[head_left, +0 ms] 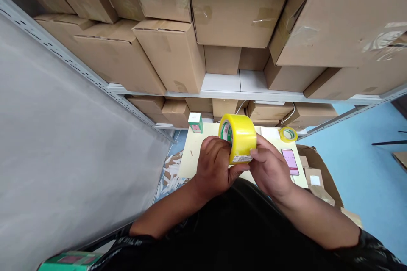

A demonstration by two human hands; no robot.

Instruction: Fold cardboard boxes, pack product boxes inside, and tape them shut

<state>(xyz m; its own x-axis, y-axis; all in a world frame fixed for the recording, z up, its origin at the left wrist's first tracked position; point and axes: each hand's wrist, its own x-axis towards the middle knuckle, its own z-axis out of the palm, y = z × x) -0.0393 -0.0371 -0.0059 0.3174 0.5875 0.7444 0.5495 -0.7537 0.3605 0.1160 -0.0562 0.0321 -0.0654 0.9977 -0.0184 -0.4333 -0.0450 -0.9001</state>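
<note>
head view: pale table btwn box-stacked shelves, blue floor

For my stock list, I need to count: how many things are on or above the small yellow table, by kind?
Yellow tape rolls: 2 (big roll held by left hand and right hand; thin roll on the table)
Green-white small box: 1
Phone: 1
Total: 4
</note>
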